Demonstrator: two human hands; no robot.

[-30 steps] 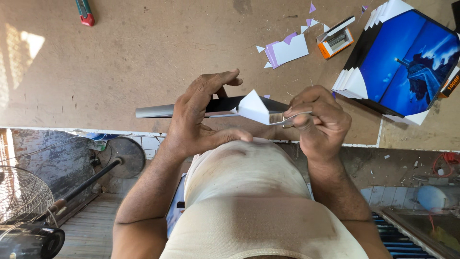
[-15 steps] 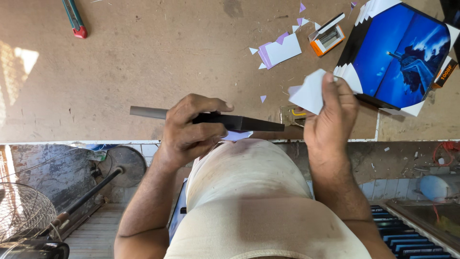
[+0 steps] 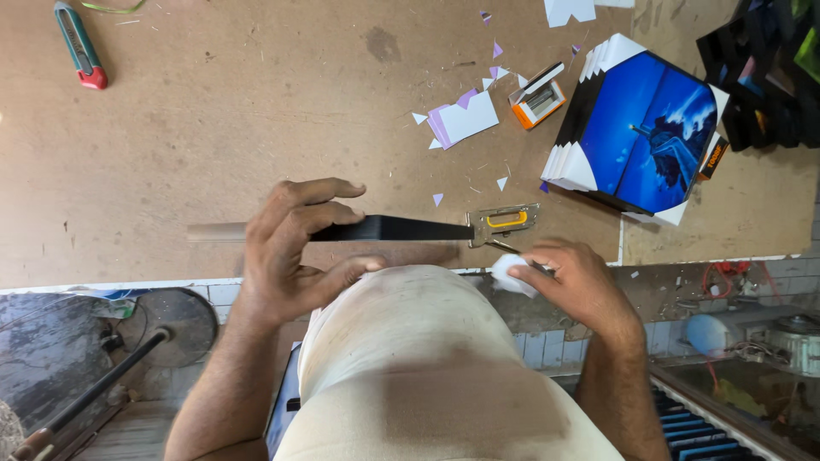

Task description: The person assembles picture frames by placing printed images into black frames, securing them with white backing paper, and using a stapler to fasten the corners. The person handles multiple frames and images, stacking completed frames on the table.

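Beige shirt, bare forearms, no gloves.

The left hand (image 3: 295, 248) grips a matt black strip (image 3: 389, 228) with a bare, pale wooden end, over the worn, scuffed fibreboard tabletop (image 3: 213, 128) — dull and stained. Just right of the strip lies a shiny metal staple gun (image 3: 504, 224) with a yellow plastic insert; the right hand (image 3: 574, 282) pinches white paper (image 3: 510, 275). Beyond the staple gun, glossy blue printed canvases (image 3: 653, 128) — white cloth folded at the corners.
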